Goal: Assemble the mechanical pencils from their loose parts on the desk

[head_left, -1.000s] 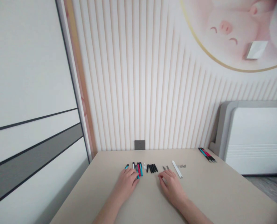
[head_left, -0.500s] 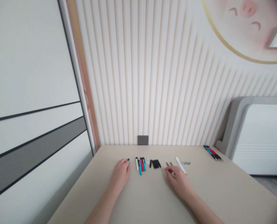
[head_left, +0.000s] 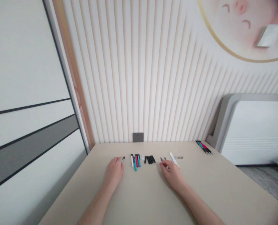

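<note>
My left hand (head_left: pixel 114 170) rests on the table with its fingers closed around a blue pen barrel (head_left: pixel 123 159), whose dark end sticks out past the fingertips. To its right lie several loose pen barrels (head_left: pixel 135 164) in white, teal and pink with dark ends. Beside them are tiny whitish pieces (head_left: pixel 143 157) and a row of black pen grips (head_left: pixel 150 159). My right hand (head_left: pixel 171 172) is closed in a pinch just in front of small dark metal-looking pieces (head_left: pixel 162 158); whatever sits between its fingertips is too small to make out.
A flat white strip (head_left: pixel 174 159) lies slanted behind my right hand, with small greyish pieces (head_left: pixel 179 157) beside it. Several assembled pens (head_left: pixel 204 147) lie at the table's back right. A ribbed wall with a dark socket (head_left: pixel 138 137) rises behind the table (head_left: pixel 139 197).
The camera has turned slightly, so the whole scene sits further left and higher. More of the blue barrel shows at my left fingertips. My right hand stays by the small dark pieces.
</note>
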The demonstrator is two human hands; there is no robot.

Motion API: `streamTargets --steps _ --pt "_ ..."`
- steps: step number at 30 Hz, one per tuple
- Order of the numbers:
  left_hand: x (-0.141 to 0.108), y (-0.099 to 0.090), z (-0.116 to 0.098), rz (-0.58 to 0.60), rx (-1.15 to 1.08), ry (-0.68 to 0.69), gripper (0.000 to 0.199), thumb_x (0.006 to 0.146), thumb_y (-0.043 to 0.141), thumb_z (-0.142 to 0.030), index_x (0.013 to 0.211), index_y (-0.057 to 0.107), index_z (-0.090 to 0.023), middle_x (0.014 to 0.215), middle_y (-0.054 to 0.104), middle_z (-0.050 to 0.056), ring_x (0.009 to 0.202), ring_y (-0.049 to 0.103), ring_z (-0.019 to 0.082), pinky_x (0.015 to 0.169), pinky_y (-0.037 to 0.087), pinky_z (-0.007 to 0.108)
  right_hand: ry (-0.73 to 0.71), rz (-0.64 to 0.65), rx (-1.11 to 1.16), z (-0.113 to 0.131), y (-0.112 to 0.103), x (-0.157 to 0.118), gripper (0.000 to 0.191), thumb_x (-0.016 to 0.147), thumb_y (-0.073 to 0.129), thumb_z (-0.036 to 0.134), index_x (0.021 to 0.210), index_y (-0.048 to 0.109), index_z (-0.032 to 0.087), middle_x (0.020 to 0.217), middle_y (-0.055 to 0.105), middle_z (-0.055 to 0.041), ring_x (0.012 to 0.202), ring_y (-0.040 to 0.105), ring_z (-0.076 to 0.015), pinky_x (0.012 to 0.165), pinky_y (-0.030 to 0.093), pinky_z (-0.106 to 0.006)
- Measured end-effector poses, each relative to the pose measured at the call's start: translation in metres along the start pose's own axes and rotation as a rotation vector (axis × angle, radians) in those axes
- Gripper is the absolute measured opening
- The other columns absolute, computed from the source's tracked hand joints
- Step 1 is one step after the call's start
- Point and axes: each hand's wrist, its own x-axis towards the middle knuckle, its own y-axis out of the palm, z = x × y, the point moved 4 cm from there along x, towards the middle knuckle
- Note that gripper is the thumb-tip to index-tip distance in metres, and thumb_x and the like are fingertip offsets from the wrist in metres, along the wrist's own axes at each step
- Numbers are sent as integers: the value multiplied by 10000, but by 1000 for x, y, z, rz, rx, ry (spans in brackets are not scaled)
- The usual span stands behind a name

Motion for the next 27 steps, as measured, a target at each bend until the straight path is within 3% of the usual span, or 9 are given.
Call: streamTargets --steps 6,11,17,22,27 --pt "1 -1 -5 19 -34 52 341 911 405 -88 1186 588 -174 1023 640 90 1001 570 220 906 421 331 4 -33 10 1 -4 1 261 857 479 340 899 693 196 862 704 -61 825 628 -218 765 478 -356" --pt "0 -7 -19 -99 -222 245 553 896 339 -30 1404 397 -241 1041 589 71 989 556 197 906 448 329 -6 -32 -7 0 -5 2 246 855 481 333 882 687 199 851 703 -53 820 626 -215 761 475 -358" --pt "-5 -15 -41 -112 -278 369 630 872 346 -7 1426 370 -306 1053 550 53 916 564 169 855 478 307 -54 -36 -49 0 -5 0 219 868 485 291 887 682 199 859 695 -57 825 622 -211 766 477 -348" --pt "-9 -23 -51 -112 -272 418 570 891 370 -47 1404 404 -295 1070 570 70 941 577 196 864 486 343 -212 -44 -202 21 -1 -4 216 902 463 215 917 677 198 910 671 -80 912 593 -221 847 450 -358" --pt "-10 -25 -52 -104 -270 429 558 893 376 -56 1397 410 -292 1068 587 67 957 584 202 869 487 348 -416 31 -369 55 28 9 265 910 472 182 1103 649 220 1071 639 -94 1003 553 -225 891 409 -364"
